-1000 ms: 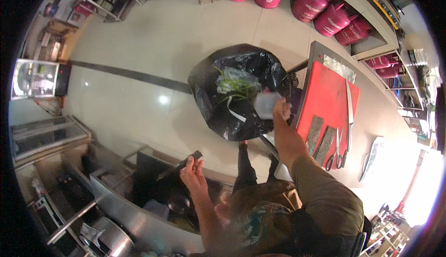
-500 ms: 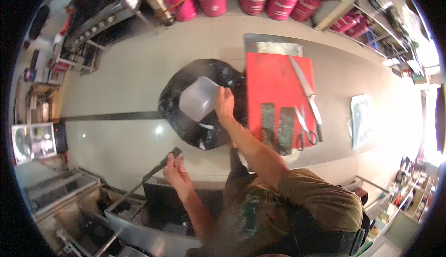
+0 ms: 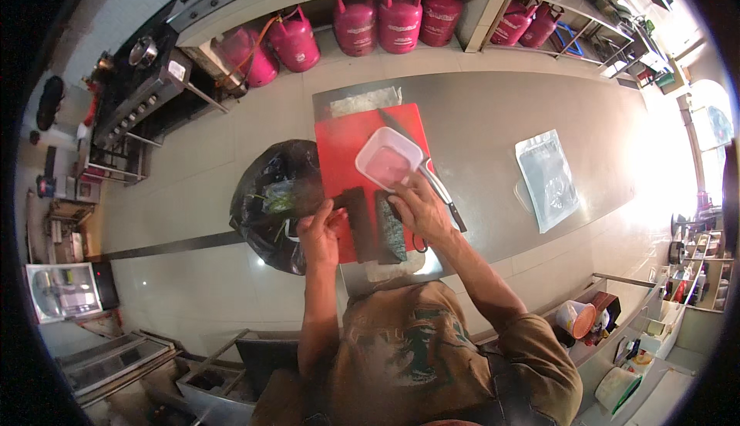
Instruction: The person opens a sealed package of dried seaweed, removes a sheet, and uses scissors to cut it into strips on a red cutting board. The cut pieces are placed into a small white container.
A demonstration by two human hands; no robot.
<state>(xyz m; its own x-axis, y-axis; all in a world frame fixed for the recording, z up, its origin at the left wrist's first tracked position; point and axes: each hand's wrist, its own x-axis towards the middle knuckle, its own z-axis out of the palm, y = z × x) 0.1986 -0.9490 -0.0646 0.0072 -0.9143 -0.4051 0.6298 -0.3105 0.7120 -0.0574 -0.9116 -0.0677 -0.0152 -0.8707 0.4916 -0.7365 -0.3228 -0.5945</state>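
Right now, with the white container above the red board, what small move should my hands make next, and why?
Probably the right hand should shift the white container to the grey table, right of the knife. In this view the container covers part of the blade, and dark strips occupy the near end of the red board.

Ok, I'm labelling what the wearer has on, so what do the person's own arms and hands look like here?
Left hand and right hand show no gloves, and no watch is visible; rings are too small to rule out. The right sleeve is short, loose and olive-brown, matching the shirt. The left sleeve is hard to make out.
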